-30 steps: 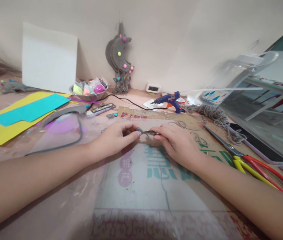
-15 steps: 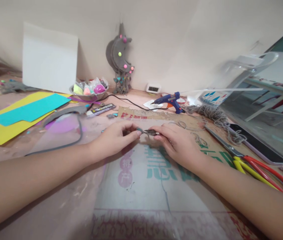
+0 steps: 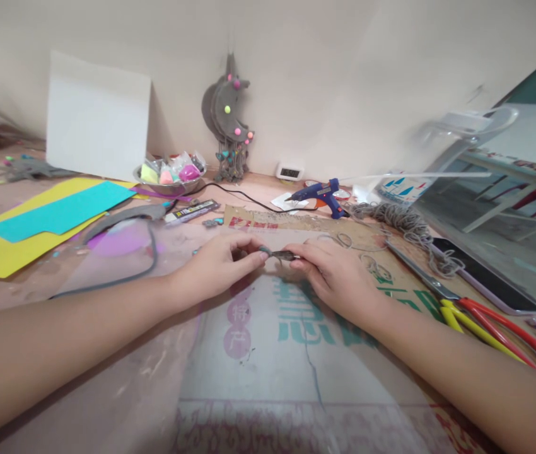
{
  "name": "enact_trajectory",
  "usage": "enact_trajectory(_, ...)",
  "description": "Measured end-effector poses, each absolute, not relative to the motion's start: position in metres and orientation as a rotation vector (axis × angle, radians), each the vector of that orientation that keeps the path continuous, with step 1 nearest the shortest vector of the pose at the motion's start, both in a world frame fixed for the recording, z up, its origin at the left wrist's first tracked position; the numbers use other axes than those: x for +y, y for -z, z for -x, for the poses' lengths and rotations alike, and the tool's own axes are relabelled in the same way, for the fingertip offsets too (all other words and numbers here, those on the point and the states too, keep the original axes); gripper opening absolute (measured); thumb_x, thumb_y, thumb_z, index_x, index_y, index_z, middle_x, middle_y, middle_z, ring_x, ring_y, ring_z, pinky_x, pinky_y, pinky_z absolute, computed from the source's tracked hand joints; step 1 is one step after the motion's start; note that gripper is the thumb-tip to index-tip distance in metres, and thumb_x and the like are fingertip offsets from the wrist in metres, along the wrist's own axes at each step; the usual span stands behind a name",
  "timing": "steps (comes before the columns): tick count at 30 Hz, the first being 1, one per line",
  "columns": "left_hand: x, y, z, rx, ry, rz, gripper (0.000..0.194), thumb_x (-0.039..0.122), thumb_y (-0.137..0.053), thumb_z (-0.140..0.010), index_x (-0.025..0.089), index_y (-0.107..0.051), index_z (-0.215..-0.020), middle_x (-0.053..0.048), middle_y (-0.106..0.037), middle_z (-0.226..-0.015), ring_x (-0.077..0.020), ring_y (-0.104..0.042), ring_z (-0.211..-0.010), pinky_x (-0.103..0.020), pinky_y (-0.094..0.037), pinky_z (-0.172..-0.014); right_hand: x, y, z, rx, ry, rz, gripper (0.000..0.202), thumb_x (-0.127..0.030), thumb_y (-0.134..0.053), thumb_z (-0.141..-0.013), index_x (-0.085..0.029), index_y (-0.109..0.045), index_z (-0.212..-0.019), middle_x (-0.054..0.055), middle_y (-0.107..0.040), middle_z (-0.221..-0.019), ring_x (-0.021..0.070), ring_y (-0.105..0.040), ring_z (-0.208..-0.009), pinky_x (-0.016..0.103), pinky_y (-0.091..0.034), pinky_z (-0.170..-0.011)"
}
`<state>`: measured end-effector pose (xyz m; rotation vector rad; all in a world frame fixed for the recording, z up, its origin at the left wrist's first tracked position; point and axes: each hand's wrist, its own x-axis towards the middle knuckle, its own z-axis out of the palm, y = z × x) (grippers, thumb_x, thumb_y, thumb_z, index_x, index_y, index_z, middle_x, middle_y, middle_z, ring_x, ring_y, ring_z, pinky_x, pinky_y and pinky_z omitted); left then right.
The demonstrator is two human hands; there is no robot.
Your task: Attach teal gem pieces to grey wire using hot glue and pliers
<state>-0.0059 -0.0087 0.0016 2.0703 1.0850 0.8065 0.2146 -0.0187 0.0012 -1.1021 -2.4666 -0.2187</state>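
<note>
Over a printed cardboard sheet under clear plastic, my left hand [image 3: 221, 261] pinches a small grey-green piece [image 3: 265, 251] between thumb and fingertips. My right hand [image 3: 332, 271] grips a small dark pointed tool [image 3: 284, 255] whose tip meets that piece. Fingers hide most of both items, so their exact shapes cannot be made out. A thin grey strand [image 3: 313, 369] lies on the sheet below the hands.
Red-and-yellow scissors [image 3: 480, 315], a phone [image 3: 495, 277] and grey yarn [image 3: 400, 221] lie right. Behind stand a blue glue gun [image 3: 320, 194], small clock [image 3: 289, 171] and clay bowl [image 3: 171, 180]. Coloured sheets [image 3: 7, 255] are left; a grey moon ornament [image 3: 230, 107] is at the wall.
The tool's tip has come up against the small piece, and the gap between my fingertips looks slightly different. The whole view has shifted down a little.
</note>
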Motion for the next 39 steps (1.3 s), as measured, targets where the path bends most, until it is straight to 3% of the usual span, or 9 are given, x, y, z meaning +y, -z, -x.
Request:
enact_trajectory(20,-0.0091,0.0021,0.0047,1.054,-0.777,-1.893,0.022,0.034,-0.048,-0.084,0.016,-0.059,-0.078,0.002,-0.056,-0.063,-0.0107,-0.050,-0.055,-0.021,-0.037,-0.049,-0.0202,-0.0018,-0.2152,-2.461,0.247,1.109,0.026,-0.024,-0.041,-0.093,-0.015,-0.062,-0.105,0.007,-0.066,-0.083,0.0194,-0.058,-0.075,0.031,-0.040,-0.067)
enact_trajectory(39,-0.0081,0.0015,0.0043,1.079,-0.762,-1.970,0.023,0.033,-0.048,-0.084,0.015,-0.061,-0.079,0.000,-0.059,-0.068,-0.0116,-0.052,-0.061,-0.022,-0.038,-0.054,-0.0194,-0.0040,-0.2130,-2.479,0.236,1.083,0.026,-0.026,-0.042,-0.093,-0.016,-0.061,-0.107,0.006,-0.064,-0.083,0.0187,-0.057,-0.077,0.030,-0.040,-0.068)
